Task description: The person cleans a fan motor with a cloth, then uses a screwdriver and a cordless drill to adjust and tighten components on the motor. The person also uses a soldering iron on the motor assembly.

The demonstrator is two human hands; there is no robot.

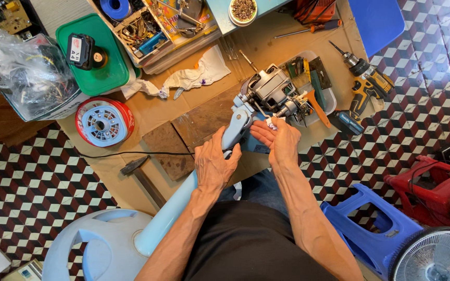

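A pale blue fan stand (175, 208) slants from its round base (97, 244) at the lower left up to a bare motor (269, 91) on the low table. My left hand (213, 164) is wrapped around the stand's neck just below the motor. My right hand (279, 138) is beside the motor's right side, palm turned up, with a small white piece (272, 123) at its fingertips. Both forearms reach forward from my lap.
A yellow cordless drill (365, 88) and clear tray of tools (316, 86) lie right of the motor. A hammer (141, 174), wooden board (194, 132), white rag (194, 75), round red-rimmed fan part (103, 122) and green lid (97, 57) sit left. Blue stool (371, 224) at right.
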